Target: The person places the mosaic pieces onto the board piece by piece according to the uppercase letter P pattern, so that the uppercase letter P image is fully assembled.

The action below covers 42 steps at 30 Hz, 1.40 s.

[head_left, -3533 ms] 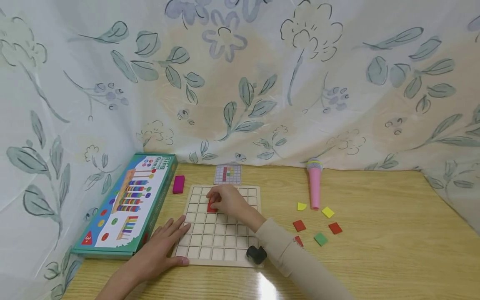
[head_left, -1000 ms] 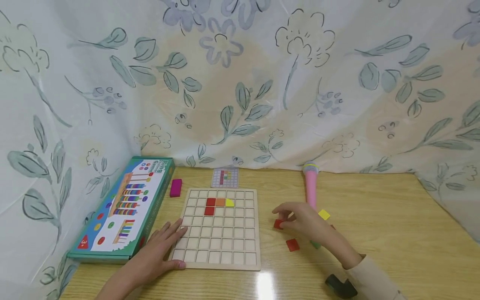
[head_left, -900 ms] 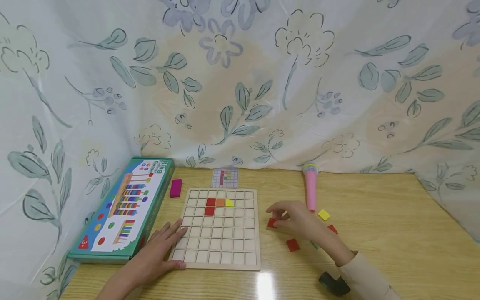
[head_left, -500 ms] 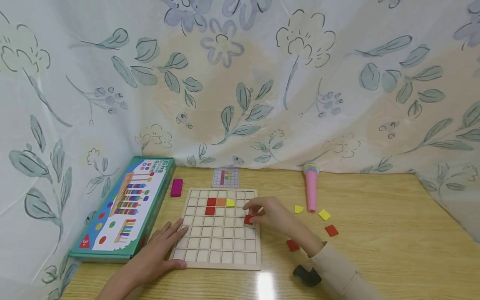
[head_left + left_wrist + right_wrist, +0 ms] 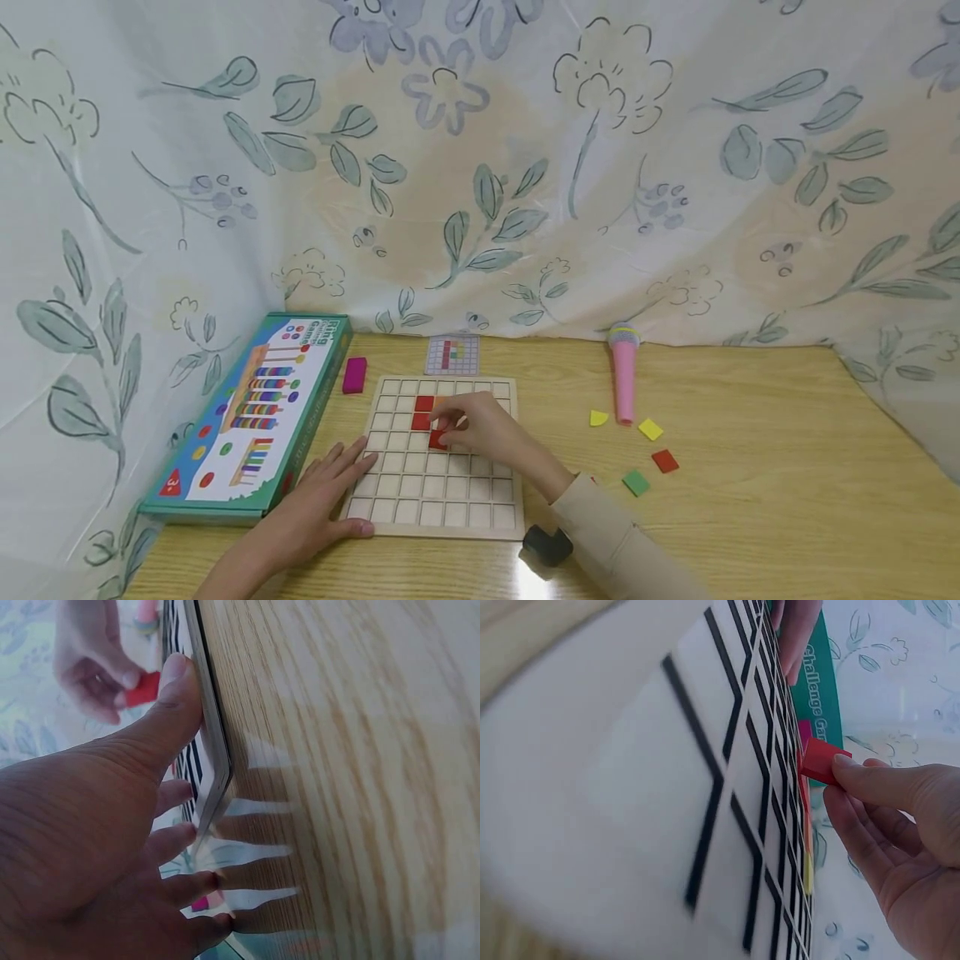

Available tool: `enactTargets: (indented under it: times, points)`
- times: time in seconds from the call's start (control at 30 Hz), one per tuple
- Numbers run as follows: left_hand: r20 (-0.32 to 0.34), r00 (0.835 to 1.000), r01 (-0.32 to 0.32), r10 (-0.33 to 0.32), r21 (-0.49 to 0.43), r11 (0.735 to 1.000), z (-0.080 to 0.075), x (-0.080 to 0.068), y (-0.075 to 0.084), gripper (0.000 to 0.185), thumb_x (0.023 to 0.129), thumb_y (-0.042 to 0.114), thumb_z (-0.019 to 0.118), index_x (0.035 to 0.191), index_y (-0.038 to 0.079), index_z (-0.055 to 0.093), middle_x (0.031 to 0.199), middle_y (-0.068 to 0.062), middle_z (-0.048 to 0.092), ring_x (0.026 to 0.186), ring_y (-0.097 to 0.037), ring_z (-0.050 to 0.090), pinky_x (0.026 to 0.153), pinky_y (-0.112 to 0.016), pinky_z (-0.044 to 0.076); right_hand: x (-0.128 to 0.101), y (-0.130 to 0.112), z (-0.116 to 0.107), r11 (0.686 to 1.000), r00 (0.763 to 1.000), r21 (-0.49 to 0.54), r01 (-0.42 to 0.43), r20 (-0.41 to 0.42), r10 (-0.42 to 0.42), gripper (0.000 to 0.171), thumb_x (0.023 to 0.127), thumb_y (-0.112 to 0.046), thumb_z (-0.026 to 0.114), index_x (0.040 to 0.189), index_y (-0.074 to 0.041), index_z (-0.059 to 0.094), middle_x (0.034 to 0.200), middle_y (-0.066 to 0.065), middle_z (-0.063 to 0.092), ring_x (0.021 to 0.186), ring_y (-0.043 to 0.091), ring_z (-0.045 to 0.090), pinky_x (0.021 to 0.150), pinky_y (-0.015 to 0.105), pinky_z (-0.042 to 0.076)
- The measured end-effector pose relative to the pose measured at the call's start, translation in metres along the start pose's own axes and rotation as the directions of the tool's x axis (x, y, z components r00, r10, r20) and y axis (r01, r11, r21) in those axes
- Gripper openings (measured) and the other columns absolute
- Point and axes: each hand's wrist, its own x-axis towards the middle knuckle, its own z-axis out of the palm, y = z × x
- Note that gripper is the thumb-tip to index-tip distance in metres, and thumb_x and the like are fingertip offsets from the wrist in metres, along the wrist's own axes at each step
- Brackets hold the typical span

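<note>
On the bench [image 5: 750,517], the wooden grid board [image 5: 435,500] lies steadied under the flat, released left hand [image 5: 315,508], so the right hand [image 5: 480,429] grip can pinch a red tile [image 5: 437,441] just over a central cell.

A pale cloth [image 5: 480,167] printed with grey-green leaves and outlined flowers is hanging behind the table [image 5: 787,500] and wrapping round its left side, closing off whatever lies beyond. The table's light wood-grain top is running up to the cloth's lower edge at the back. Soft, even light is falling over everything, and a bright glare [image 5: 528,575] is shining on the tabletop near the front edge.
</note>
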Motion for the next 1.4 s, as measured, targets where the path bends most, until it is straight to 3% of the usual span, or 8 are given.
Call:
enactTargets:
  times: [0.3,0.87,1.17,1.4]
  points:
    - [-0.004,1.000,-0.002,0.002,0.007,1.000,0.001,0.000,0.000,0.087,0.078,0.054,0.072,0.147,0.008,0.044,0.158,-0.016,0.028,0.141,-0.053,0.022,0.108,-0.071,0.020,0.021,-0.004,0.019,0.997,0.998,0.029,-0.066,-0.013,0.067,0.019,0.083,0.003,0.075,0.101,-0.002,0.073,0.083,-0.001,0.067,0.078,0.007,0.059,0.072,0.018,0.051]
    - [0.001,1.000,0.001,-0.001,0.016,1.000,0.002,0.001,-0.002,0.088,0.078,0.055,0.072,0.147,0.008,0.044,0.158,-0.016,0.029,0.141,-0.052,0.022,0.109,-0.071,0.020,0.027,-0.008,0.030,0.986,0.991,-0.099,-0.135,0.002,0.136,0.017,0.085,-0.001,0.075,0.101,-0.005,0.074,0.083,-0.005,0.067,0.076,0.002,0.057,0.070,0.015,0.049]
    - [-0.003,1.000,-0.005,0.005,0.006,1.000,0.000,0.000,-0.001,0.088,0.078,0.054,0.072,0.147,0.006,0.044,0.157,-0.018,0.029,0.140,-0.053,0.022,0.108,-0.071,0.021,0.028,-0.010,0.032,0.982,0.991,-0.154,-0.113,0.053,0.123,0.018,0.087,0.002,0.071,0.103,-0.007,0.073,0.083,-0.007,0.066,0.079,0.001,0.058,0.074,0.015,0.050]
    - [0.000,1.000,0.002,-0.002,-0.005,1.000,0.000,0.000,0.000,0.088,0.078,0.054,0.072,0.147,0.008,0.044,0.159,-0.015,0.028,0.141,-0.052,0.022,0.109,-0.071,0.019,0.021,-0.013,0.015,0.983,0.991,-0.180,-0.038,0.117,0.060,0.018,0.090,-0.007,0.070,0.108,-0.010,0.072,0.095,-0.006,0.070,0.085,0.000,0.060,0.077,0.016,0.051]
